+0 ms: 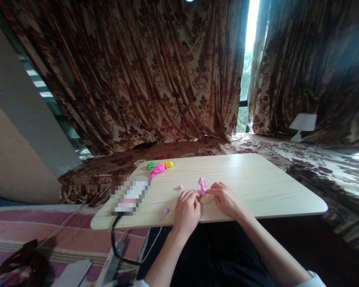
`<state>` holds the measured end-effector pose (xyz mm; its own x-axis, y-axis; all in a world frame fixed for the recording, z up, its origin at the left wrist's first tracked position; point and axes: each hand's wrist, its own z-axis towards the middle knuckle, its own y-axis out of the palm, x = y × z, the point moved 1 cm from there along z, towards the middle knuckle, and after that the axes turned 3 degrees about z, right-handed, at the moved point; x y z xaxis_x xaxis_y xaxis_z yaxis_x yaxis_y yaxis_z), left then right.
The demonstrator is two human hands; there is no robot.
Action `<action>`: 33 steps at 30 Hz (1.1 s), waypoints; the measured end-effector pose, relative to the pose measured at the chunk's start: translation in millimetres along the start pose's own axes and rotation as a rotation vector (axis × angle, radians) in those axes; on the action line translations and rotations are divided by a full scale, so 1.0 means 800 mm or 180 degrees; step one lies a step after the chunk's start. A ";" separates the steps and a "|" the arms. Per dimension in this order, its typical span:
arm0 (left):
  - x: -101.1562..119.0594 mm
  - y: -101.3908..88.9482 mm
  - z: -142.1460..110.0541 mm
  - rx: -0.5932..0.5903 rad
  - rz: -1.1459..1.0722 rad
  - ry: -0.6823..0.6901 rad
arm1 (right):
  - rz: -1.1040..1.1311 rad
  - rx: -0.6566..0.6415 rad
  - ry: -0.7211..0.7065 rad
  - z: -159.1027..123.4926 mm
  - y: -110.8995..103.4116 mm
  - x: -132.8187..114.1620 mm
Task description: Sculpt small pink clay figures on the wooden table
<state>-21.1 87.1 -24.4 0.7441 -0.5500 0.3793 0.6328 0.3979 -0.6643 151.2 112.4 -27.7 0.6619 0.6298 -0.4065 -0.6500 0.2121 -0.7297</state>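
Observation:
A small pink figure (202,185), uneven and looking like soft modelling clay, stands on the pale wooden table (266,183) in front of me. My left hand (187,210) is closed, its fingertips at the lower left of the figure. From the other side, my right hand (226,200) pinches at the figure's lower right with thumb and forefinger. The exact contact is too small to make out. To the left lies a little pink ball (181,187). Another pink ball (165,211) sits nearer the table's front edge, left of my left wrist.
Green (151,166), bright pink (158,170) and yellow (168,164) pieces lie together at the back left. A blurred-out flat device (132,195) with a black cable (115,241) rests at the left edge. A white lamp (303,122) stands beyond the table.

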 end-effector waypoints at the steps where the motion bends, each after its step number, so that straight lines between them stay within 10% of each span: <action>1: 0.000 0.001 0.001 -0.0036 0.0019 0.0030 | -0.0123 -0.0069 -0.0017 0.000 0.000 -0.003; 16: 0.004 0.001 0.001 -0.0411 0.0307 0.0141 | -0.1009 -0.0484 -0.0077 -0.001 -0.002 -0.026; 26: -0.012 -0.008 0.021 -0.0662 0.0135 0.0483 | 0.0550 0.0785 0.0484 -0.002 0.001 0.012; 33: -0.017 -0.009 0.024 -0.0774 0.0067 0.0547 | 0.1168 0.0589 0.0403 0.032 0.024 0.019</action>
<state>-31.6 105.6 -12.3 0.6963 -0.6679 0.2629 0.5322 0.2346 -0.8135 139.1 145.0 -33.4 0.4075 0.5942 -0.6934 -0.8993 0.1290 -0.4180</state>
